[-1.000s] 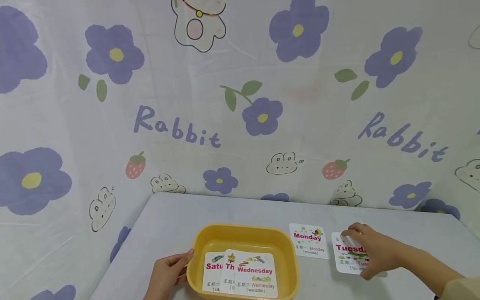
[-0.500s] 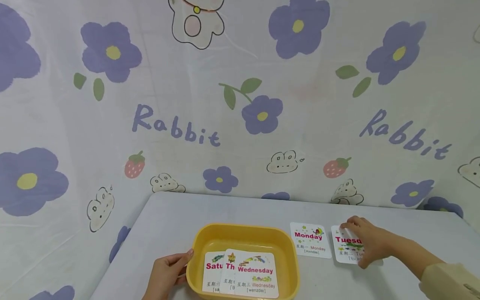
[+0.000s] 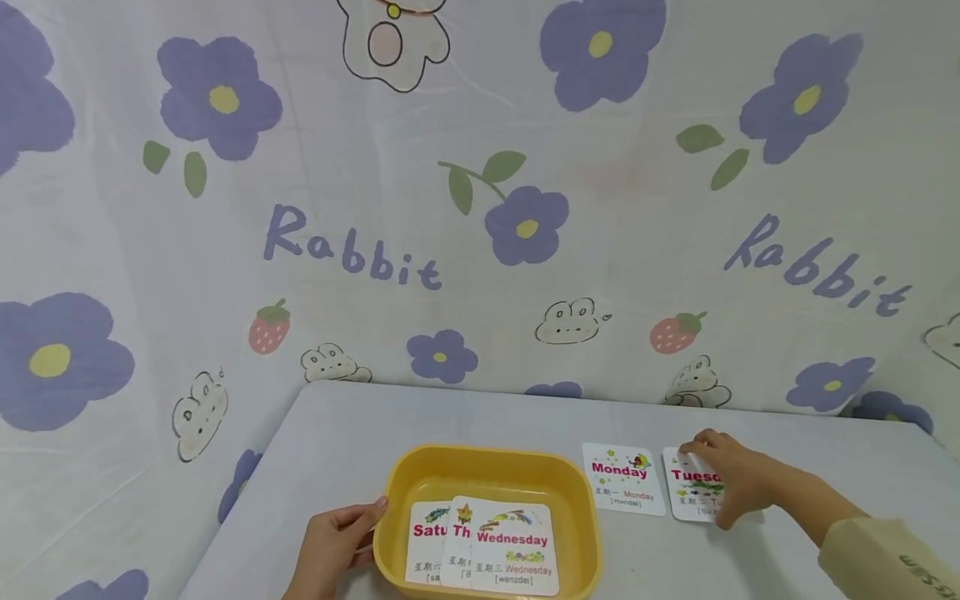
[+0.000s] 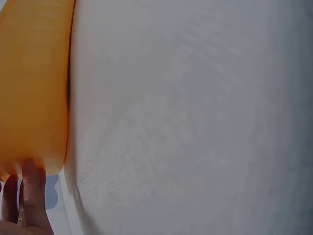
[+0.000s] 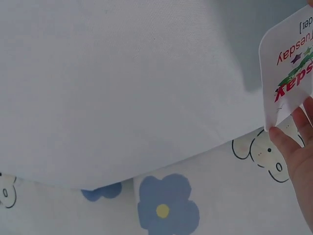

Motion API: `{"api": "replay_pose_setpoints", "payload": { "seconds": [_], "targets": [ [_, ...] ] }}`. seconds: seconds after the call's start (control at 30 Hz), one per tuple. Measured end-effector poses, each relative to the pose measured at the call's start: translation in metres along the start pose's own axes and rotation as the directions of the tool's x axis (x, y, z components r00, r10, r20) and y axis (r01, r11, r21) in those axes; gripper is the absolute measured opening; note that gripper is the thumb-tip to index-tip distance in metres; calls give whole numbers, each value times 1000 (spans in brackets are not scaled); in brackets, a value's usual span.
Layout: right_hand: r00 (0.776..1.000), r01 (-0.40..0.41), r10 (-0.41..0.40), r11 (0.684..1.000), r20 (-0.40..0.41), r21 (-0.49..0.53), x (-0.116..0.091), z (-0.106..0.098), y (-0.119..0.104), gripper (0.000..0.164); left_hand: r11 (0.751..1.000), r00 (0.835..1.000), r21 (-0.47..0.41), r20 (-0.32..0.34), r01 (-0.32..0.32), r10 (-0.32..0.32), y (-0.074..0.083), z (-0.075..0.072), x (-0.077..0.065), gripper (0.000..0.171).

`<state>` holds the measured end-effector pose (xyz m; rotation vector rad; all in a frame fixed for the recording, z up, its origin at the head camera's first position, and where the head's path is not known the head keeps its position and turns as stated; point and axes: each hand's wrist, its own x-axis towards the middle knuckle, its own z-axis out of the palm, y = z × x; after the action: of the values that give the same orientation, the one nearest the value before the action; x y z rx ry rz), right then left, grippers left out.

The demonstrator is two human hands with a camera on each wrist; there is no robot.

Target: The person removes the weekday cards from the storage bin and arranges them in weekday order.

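Note:
My left hand (image 3: 335, 543) holds the left side of a yellow plastic tray (image 3: 487, 460), thumb at the rim. In the left wrist view its fingers (image 4: 32, 196) touch the tray's outer wall. Overlapping inside the tray lie a Wednesday card (image 3: 517, 560), a card reading "Th" (image 3: 457, 546) and one reading "Satu" (image 3: 426, 546). To the right, my right hand (image 3: 742, 483) holds the Tuesday card (image 3: 690, 492) by its edges and covers its right part. The right wrist view shows fingertips along that card's edge. Left of it, the Monday card (image 3: 622, 479) lies face up.
A white table (image 3: 442, 417) carries the tray and cards. Behind it hangs a white cloth (image 3: 360, 167) printed with purple flowers, rabbits and strawberries. The table's far edge runs just behind the Monday and Tuesday cards.
The right hand has moved the Tuesday card slightly away from me, roughly level with the Monday card. The left hand stays at the tray. The head view has shifted a little.

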<state>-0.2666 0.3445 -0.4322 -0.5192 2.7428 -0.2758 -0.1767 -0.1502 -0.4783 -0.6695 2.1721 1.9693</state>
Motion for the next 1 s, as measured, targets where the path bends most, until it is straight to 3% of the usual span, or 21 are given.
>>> {"api": "replay_pose_setpoints", "payload": {
  "seconds": [1.0],
  "targets": [
    [1000, 11, -10, 999, 16, -48, 8, 8, 0, 87, 999, 1000, 46, 5, 23, -24, 2, -1, 0, 67]
  ]
}}
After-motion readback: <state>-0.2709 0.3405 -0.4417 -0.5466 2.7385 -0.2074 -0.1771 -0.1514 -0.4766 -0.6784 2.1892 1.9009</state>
